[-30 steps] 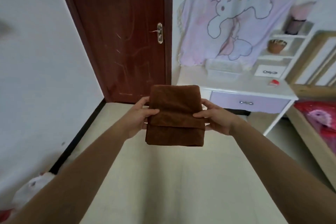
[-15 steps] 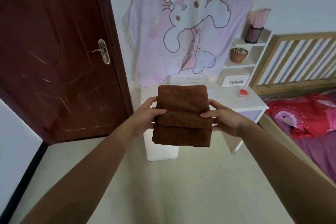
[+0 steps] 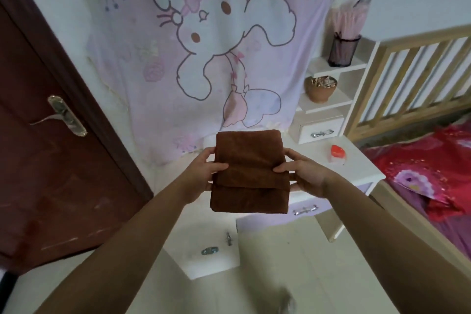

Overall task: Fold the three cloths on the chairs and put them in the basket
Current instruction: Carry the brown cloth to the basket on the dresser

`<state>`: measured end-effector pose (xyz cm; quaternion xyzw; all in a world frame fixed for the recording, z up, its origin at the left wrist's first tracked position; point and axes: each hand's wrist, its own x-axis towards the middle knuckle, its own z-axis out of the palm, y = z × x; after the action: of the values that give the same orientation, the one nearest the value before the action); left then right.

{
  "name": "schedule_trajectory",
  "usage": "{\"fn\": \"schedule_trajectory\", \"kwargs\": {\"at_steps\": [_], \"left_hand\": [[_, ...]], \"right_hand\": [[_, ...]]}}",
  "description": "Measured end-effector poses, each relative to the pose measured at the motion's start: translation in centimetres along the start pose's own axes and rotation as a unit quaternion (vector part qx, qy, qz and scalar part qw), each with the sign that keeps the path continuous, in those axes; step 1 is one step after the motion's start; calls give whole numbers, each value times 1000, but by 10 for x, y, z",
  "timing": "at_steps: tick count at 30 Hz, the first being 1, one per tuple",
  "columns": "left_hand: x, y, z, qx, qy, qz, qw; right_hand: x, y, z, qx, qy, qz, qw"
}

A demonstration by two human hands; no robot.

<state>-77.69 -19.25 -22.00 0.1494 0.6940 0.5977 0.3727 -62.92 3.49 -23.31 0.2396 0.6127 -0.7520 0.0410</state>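
Note:
A folded brown cloth (image 3: 248, 172) is held flat in the air in front of me, above the front of a white desk (image 3: 356, 168). My left hand (image 3: 202, 176) grips its left edge, thumb on top. My right hand (image 3: 303, 173) grips its right edge the same way. The cloth hides whatever stands on the desk right behind it. No basket and no chairs are in sight.
A dark red door (image 3: 51, 148) stands at the left. A pink cartoon blanket (image 3: 204, 46) hangs over the desk's back. Small shelves hold a brown bowl (image 3: 320, 88) and a pen cup (image 3: 342, 50). A bed with red bedding (image 3: 428, 171) lies at the right.
My view has swung right and moved closer to the desk. The door slid to the left edge and the bed came into sight. Both hands kept the same hold on the brown cloth.

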Motion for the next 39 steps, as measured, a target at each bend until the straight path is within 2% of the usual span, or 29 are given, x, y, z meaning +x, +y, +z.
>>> {"fn": "schedule_trajectory", "kwargs": {"at_steps": [5,11,15,19,22,26,34,39], "left_hand": [[91,11,-4,-25,39,-72,996],[170,-5,-26,-49,74,-185,979],[232,-33,-51,-48,42,-255,965],[273,-50,-65,-51,44,-308,949],[301,-59,-72,-29,39,-302,952],[326,-75,-76,23,106,-256,961],[352,-97,-63,56,162,-257,951],[354,-97,-60,155,125,-301,932]], "right_hand": [[96,-30,-37,-20,-17,53,998],[191,-36,-45,-58,-28,152,986],[253,-20,-42,-63,-3,219,974],[288,-10,-41,-55,37,274,959],[319,-3,-39,-61,41,283,956],[352,10,-32,-54,72,263,961],[385,41,-27,-32,88,283,954],[386,57,-28,-72,109,258,957]]}}
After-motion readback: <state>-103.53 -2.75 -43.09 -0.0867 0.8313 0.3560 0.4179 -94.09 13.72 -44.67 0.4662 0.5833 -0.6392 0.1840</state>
